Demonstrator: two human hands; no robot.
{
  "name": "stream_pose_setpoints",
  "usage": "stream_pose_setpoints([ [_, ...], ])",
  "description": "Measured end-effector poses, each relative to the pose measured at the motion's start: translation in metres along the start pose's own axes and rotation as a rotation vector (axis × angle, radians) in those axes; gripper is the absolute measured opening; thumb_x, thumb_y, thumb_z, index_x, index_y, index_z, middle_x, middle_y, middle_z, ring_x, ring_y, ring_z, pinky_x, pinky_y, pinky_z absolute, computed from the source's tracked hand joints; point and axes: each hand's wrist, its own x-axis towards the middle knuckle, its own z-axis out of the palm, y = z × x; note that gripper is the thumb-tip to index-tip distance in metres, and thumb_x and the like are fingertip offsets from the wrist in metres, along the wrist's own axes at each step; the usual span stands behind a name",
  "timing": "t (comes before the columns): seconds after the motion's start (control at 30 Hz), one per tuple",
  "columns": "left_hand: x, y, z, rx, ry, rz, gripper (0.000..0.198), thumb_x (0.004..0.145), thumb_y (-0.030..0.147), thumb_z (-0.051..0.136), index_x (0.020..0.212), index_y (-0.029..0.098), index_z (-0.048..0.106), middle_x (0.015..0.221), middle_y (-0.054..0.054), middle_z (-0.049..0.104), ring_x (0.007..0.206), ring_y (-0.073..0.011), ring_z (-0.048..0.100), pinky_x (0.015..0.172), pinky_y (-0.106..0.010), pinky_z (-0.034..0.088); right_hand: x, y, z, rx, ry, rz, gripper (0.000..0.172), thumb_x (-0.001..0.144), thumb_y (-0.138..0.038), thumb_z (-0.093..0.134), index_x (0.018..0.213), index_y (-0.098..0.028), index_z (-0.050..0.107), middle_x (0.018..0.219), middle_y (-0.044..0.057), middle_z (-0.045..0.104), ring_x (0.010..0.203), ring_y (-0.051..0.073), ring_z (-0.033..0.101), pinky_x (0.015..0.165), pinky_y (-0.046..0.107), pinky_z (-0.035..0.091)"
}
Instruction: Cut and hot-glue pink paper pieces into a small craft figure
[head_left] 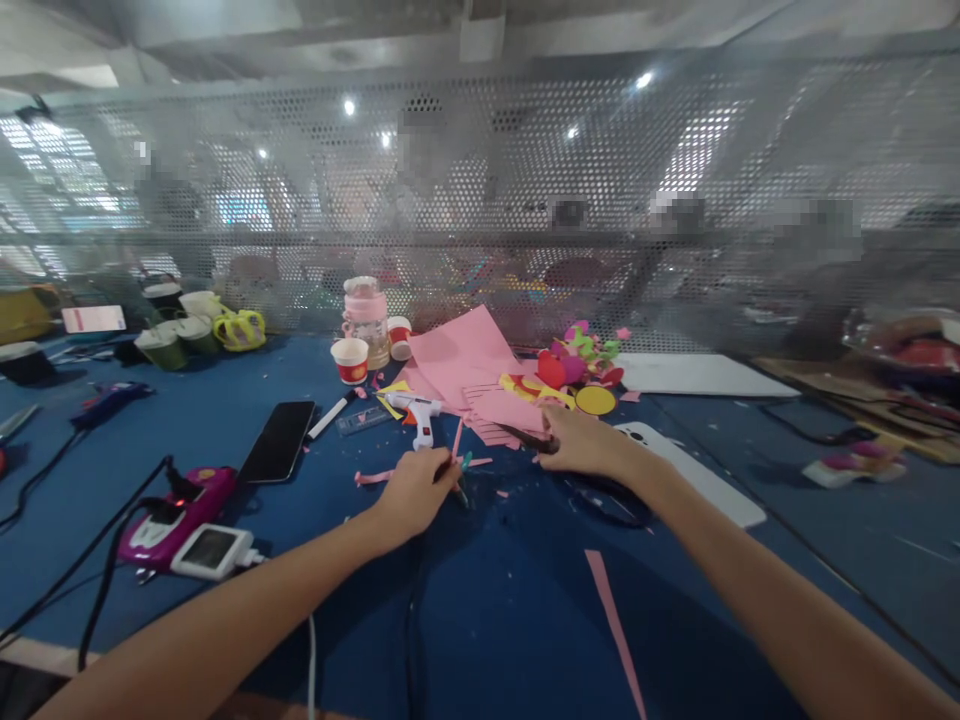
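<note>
My left hand point(414, 490) is closed in a pinch on a thin pink paper strip point(457, 440) and a small dark-tipped piece, just below the white hot glue gun point(421, 413). My right hand point(581, 440) is closed on the handles of black scissors point(525, 437), whose blades point left toward cut pink paper point(499, 408). More pink sheets point(461, 350) lie behind. A long pink strip point(615, 625) lies on the blue table point(487, 600) near me.
A black phone point(278, 441), a marker point(330, 416) and a magenta device point(174, 517) with cables lie left. Paper cup point(350, 360) and pink bottle point(366, 320) stand behind. Colourful paper flowers point(581, 365) and a white tablet point(694, 470) are right. A perforated metal screen point(480, 200) closes the back.
</note>
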Motion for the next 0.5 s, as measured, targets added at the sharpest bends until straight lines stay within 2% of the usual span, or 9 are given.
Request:
stream_pose_setpoints([
  [0.13, 0.0, 0.001, 0.0, -0.032, 0.001, 0.003, 0.027, 0.082, 0.025, 0.042, 0.057, 0.018, 0.048, 0.062, -0.003, 0.06, 0.061, -0.0151, 0.055, 0.06, -0.027, 0.038, -0.006, 0.007, -0.003, 0.152, -0.155, 0.01, 0.019, 0.062, -0.023, 0.056, 0.079, -0.016, 0.05, 0.071, 0.007, 0.062, 0.065, 0.02, 0.057, 0.054, 0.027, 0.039],
  [0.23, 0.0, 0.002, 0.0, -0.04, 0.004, 0.0, 0.027, 0.082, 0.025, 0.042, 0.057, 0.017, 0.049, 0.061, -0.003, 0.06, 0.059, -0.0148, 0.054, 0.058, -0.026, 0.037, -0.008, 0.017, -0.009, 0.343, -0.235, -0.027, 0.019, 0.063, -0.03, 0.059, 0.076, -0.018, 0.05, 0.067, 0.005, 0.063, 0.06, 0.018, 0.057, 0.053, 0.026, 0.042],
  [0.3, 0.0, 0.001, 0.001, -0.047, 0.011, 0.005, 0.027, 0.081, 0.025, 0.042, 0.057, 0.017, 0.05, 0.059, -0.002, 0.059, 0.057, -0.0142, 0.053, 0.056, -0.026, 0.037, -0.004, 0.023, -0.011, 0.366, -0.171, -0.041, 0.028, 0.064, -0.04, 0.06, 0.08, -0.017, 0.053, 0.076, 0.008, 0.064, 0.067, 0.019, 0.06, 0.058, 0.028, 0.044],
  [0.37, 0.0, 0.001, 0.001, -0.065, 0.022, 0.018, 0.026, 0.081, 0.025, 0.043, 0.057, 0.017, 0.051, 0.058, -0.001, 0.058, 0.056, -0.0136, 0.053, 0.055, -0.025, 0.037, 0.006, 0.027, -0.011, 0.248, -0.009, -0.041, 0.041, 0.061, -0.041, 0.063, 0.092, -0.015, 0.055, 0.091, 0.012, 0.064, 0.079, 0.024, 0.06, 0.067, 0.032, 0.046],
  [0.43, 0.0, 0.0, 0.001, -0.084, 0.025, 0.027, 0.026, 0.081, 0.026, 0.043, 0.058, 0.017, 0.052, 0.058, -0.001, 0.059, 0.056, -0.0132, 0.053, 0.056, -0.025, 0.037, 0.021, 0.028, -0.009, 0.077, 0.135, -0.064, 0.062, 0.051, -0.032, 0.07, 0.108, -0.012, 0.053, 0.108, 0.017, 0.058, 0.095, 0.031, 0.056, 0.075, 0.038, 0.045],
  [0.5, 0.0, 0.001, 0.0, -0.086, 0.015, 0.028, 0.027, 0.082, 0.027, 0.042, 0.058, 0.017, 0.052, 0.059, -0.002, 0.059, 0.056, -0.0131, 0.053, 0.055, -0.024, 0.037, 0.037, 0.024, -0.006, 0.023, 0.124, -0.166, 0.075, 0.048, -0.019, 0.07, 0.119, -0.012, 0.048, 0.122, 0.017, 0.051, 0.108, 0.032, 0.049, 0.083, 0.038, 0.043],
])
